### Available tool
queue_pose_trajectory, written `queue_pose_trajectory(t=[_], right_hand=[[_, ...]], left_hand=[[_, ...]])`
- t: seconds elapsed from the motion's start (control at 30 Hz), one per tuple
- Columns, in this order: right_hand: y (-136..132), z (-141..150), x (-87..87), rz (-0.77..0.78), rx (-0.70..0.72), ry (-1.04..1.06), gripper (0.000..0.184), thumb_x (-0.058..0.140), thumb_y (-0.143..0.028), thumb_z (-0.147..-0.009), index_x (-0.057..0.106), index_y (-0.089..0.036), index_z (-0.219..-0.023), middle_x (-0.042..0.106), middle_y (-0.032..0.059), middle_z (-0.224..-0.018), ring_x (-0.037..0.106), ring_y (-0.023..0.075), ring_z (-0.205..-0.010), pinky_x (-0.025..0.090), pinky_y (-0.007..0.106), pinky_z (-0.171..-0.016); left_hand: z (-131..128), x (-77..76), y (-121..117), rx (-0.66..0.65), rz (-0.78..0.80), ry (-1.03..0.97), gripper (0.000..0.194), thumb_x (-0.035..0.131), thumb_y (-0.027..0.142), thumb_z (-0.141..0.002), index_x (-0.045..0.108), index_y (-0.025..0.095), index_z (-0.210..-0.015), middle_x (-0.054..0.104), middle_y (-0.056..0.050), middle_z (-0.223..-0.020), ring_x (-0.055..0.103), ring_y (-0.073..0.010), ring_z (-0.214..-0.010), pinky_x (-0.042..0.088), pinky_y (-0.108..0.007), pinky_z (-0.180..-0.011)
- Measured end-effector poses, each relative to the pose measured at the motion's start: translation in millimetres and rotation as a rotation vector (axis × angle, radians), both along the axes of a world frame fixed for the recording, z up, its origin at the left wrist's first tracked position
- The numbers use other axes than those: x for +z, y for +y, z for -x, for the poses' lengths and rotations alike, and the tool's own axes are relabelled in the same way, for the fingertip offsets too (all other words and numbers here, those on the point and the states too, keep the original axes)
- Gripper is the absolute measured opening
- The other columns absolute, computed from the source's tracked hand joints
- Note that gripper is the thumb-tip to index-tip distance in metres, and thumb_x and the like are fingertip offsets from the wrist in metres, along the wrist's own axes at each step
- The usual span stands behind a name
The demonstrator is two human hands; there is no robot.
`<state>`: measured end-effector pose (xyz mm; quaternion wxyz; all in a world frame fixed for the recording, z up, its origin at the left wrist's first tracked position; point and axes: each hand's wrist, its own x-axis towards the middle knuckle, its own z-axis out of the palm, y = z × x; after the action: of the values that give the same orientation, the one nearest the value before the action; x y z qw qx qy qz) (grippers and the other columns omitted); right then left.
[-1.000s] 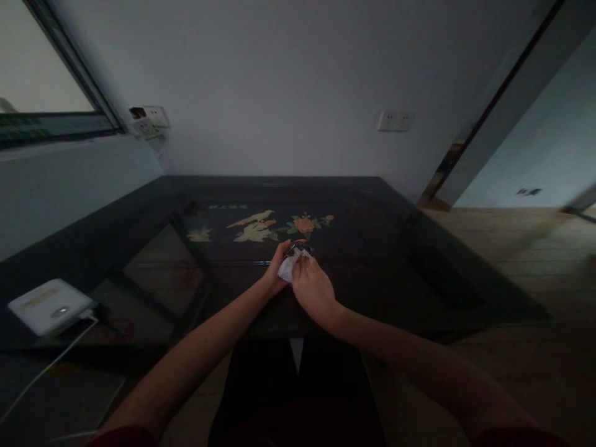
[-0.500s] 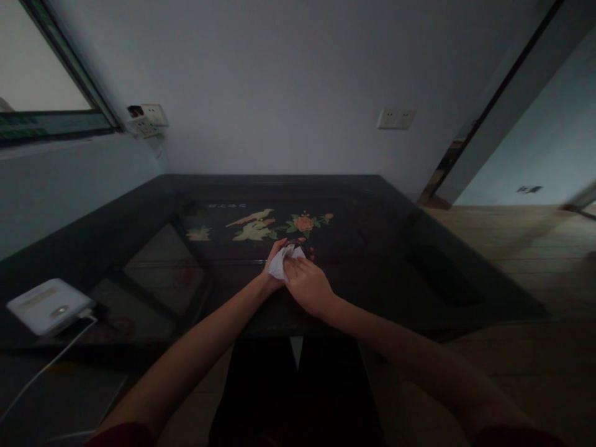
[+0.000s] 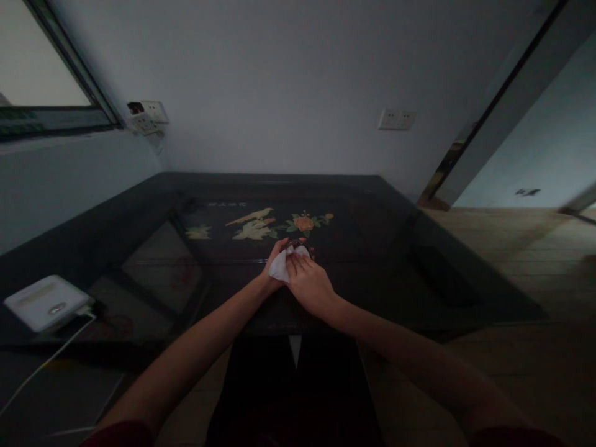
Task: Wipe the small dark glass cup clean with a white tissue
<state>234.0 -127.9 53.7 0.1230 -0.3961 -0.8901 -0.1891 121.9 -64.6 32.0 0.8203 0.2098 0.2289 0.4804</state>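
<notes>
Near the front middle of the dark table [image 3: 372, 273], my two hands meet. My left hand [image 3: 272, 270] is closed around a small dark, shiny object [image 3: 295, 243], its fingertips showing on the far side. The object is mostly covered, and I cannot make out its kind. A crumpled white tissue [image 3: 279, 267] lies over the near side of it. My right hand [image 3: 310, 284] presses the tissue against the object with bent fingers.
A white box-like device [image 3: 46, 301] with a white cable [image 3: 49, 360] stands at the table's left. Under the tabletop's gloss show a bird and flower picture [image 3: 254, 226]. A dark flat shape [image 3: 442, 276] lies at right. Wall sockets [image 3: 397, 119] are behind.
My right hand's fingers have shifted slightly over the tissue, which now covers a little more of the dark object. My left hand stays in nearly the same place.
</notes>
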Motion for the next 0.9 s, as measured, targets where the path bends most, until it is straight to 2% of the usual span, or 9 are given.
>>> queue_pose_trajectory(t=[0.13,0.27,0.43,0.63,0.77,0.9], right_hand=[[1,-2,-4.1,-0.042,-0.053,0.05,0.043,0.045,-0.015,-0.088,0.05,0.007,-0.124,0.056,0.0265,-0.126,0.052,0.0303,-0.122,0.038,0.04,-0.107],[-5,1,-5.2,-0.057,-0.122,0.04,0.039,0.043,-0.013,-0.088,0.055,0.007,-0.12,0.06,0.0273,-0.12,0.057,0.0311,-0.116,0.042,0.043,-0.104],[-7,0,-1.5,0.014,-0.03,0.056,0.038,0.042,-0.013,-0.09,0.053,0.004,-0.121,0.058,0.0258,-0.124,0.055,0.0294,-0.119,0.039,0.041,-0.106],[4,-6,5.3,0.034,0.039,0.092,0.044,0.05,-0.023,-0.089,0.049,0.001,-0.126,0.053,0.0246,-0.131,0.047,0.028,-0.127,0.032,0.04,-0.112],[8,-3,5.4,0.015,-0.021,0.055,0.052,0.052,-0.028,-0.088,0.046,0.007,-0.126,0.05,0.0293,-0.132,0.045,0.0317,-0.128,0.03,0.043,-0.112],[3,4,7.3,0.002,-0.116,0.0,0.046,0.049,-0.02,-0.089,0.048,0.011,-0.122,0.053,0.0323,-0.126,0.05,0.0328,-0.123,0.03,0.043,-0.111]], left_hand=[[-2,1.8,-1,0.015,-0.015,0.001,0.039,0.042,0.034,-0.085,0.064,0.012,-0.108,0.072,-0.01,-0.091,0.068,-0.0235,-0.09,0.049,-0.037,-0.09],[-3,7.3,-8,0.025,-0.026,0.021,0.038,0.042,0.034,-0.086,0.064,0.012,-0.109,0.072,-0.01,-0.093,0.067,-0.0241,-0.093,0.048,-0.037,-0.091],[-3,7.5,-9,0.003,0.006,0.003,0.04,0.041,0.035,-0.086,0.062,0.012,-0.111,0.072,-0.01,-0.091,0.068,-0.0246,-0.092,0.049,-0.039,-0.091],[-3,4.2,-3,0.017,0.005,-0.015,0.038,0.04,0.036,-0.086,0.063,0.013,-0.105,0.072,-0.008,-0.084,0.067,-0.0226,-0.093,0.048,-0.035,-0.092],[-2,5.9,-3,0.045,-0.001,-0.008,0.037,0.04,0.035,-0.085,0.064,0.012,-0.102,0.072,-0.007,-0.086,0.065,-0.0227,-0.097,0.046,-0.035,-0.096],[-3,6.8,-6,0.126,-0.039,0.026,0.035,0.041,0.035,-0.087,0.065,0.012,-0.097,0.071,-0.006,-0.086,0.066,-0.0205,-0.093,0.046,-0.03,-0.092]])
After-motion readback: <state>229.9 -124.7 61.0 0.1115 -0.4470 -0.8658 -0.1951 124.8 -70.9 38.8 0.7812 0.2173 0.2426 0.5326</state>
